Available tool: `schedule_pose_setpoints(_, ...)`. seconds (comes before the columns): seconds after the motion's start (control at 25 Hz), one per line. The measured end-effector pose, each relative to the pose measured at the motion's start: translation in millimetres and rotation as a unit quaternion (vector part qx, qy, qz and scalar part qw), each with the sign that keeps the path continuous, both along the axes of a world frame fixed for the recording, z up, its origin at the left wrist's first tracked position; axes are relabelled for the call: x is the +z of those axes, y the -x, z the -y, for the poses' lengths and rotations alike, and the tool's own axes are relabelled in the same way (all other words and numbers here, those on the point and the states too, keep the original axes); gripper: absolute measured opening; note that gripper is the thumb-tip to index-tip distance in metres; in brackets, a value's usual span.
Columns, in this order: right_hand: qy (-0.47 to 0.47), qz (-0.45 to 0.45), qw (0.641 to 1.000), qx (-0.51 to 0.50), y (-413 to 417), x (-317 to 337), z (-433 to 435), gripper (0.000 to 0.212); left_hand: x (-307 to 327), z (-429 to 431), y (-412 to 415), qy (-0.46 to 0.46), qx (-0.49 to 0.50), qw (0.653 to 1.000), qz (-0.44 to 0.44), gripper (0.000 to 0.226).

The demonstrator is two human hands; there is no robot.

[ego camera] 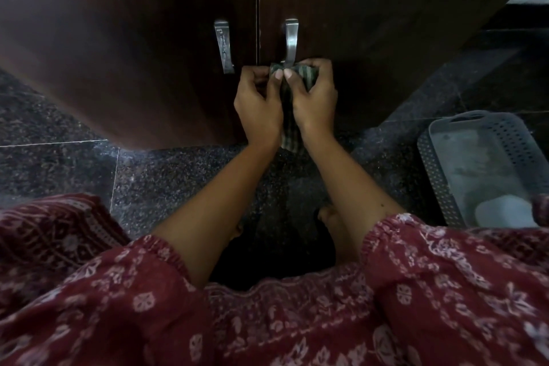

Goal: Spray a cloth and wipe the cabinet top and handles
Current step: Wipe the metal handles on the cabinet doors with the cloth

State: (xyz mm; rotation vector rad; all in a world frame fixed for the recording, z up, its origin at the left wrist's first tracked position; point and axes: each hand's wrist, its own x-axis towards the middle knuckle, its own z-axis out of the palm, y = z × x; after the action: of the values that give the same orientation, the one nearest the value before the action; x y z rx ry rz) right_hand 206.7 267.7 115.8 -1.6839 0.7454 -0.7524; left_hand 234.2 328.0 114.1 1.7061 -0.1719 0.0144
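A dark brown cabinet (118, 62) with two doors stands in front of me, each door with a vertical metal handle. My left hand (258, 101) and my right hand (315, 98) both grip a green striped cloth (289, 128), bunched around the lower end of the right handle (291, 38). The cloth's tail hangs down between my wrists. The left handle (223, 44) is bare, just left of my left hand. The cabinet top shows only as a dark strip along the upper edge.
A grey perforated plastic basket (490, 163) lies on the speckled dark stone floor (59, 175) at the right, close to my right forearm. My patterned red garment fills the lower part of the view.
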Motion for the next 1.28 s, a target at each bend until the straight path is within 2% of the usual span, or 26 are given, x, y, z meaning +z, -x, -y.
schedule_pose_setpoints(0.44,0.017,0.048,0.999,0.003,13.4,12.2,-5.8,0.025,12.6,-6.2,9.9,0.029,-0.014,0.999,0.027,0.018)
schedule_pose_setpoints(0.8,0.013,0.011,1.0,-0.006,4.2,3.4,-3.1,0.026,-0.8,0.0,2.2,0.026,0.004,1.0,0.012,0.015)
schedule_pose_setpoints(1.08,0.001,0.067,0.998,-0.017,11.4,32.0,-8.6,0.019,24.2,-4.0,11.1,0.056,-0.015,0.996,0.062,0.01)
schedule_pose_setpoints(1.28,0.026,0.032,0.999,-0.014,2.5,55.4,-1.6,0.02,44.1,-1.0,1.6,0.035,-0.006,0.997,0.068,0.012)
